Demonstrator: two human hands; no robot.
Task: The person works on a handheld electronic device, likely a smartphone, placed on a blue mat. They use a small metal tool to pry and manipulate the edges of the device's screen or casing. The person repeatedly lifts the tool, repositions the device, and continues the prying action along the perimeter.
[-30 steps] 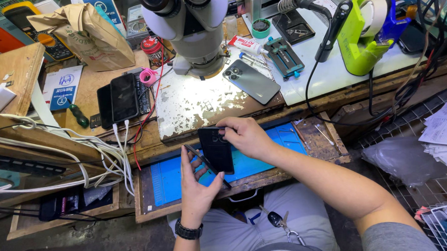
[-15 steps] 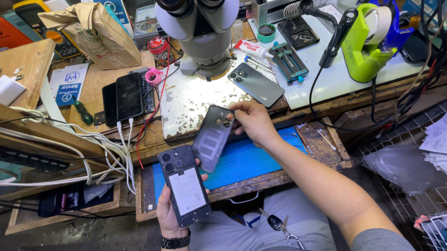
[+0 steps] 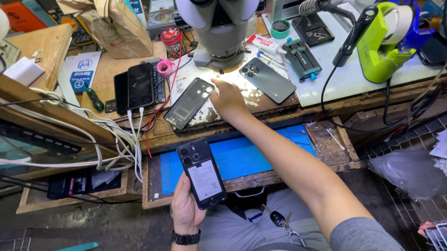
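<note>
**Hands split: left grips opened phone, right rests at back cover on counter**

Left hand (image 3: 187,208) low in frame, above the lap, wristwatch (image 3: 186,237) on the wrist; fingers wrapped round the lower edge of an opened phone (image 3: 202,172), back side up, camera cluster at its top, pale battery panel showing; phone upright in the grasp, tilted slightly left, held over the near edge of the blue mat (image 3: 242,158). Right hand (image 3: 228,98) stretched forward onto the counter (image 3: 111,72), under the microscope (image 3: 217,26); fingertips at the upper right corner of the dark back cover (image 3: 188,103); cover lies flat on the worn pale patch of the counter, slanted, its lower end toward the person; whether the hand pinches it or only touches cannot be told, fingers look loosely curled, not clenched. Cover sits well apart from the opened phone, up and a little left of it, with the counter's edge between. Grey phone (image 3: 267,80) lies camera side up just right of the right hand, near but not touching; stack of dark phones (image 3: 138,87) with white cables left of the cover; pink tape roll (image 3: 164,67) just above the cover; green-handled screwdriver (image 3: 93,98) further left; brown paper bag (image 3: 113,20) at back left; green tape dispenser (image 3: 382,44) far right; keys (image 3: 282,224) on the lap.
</note>
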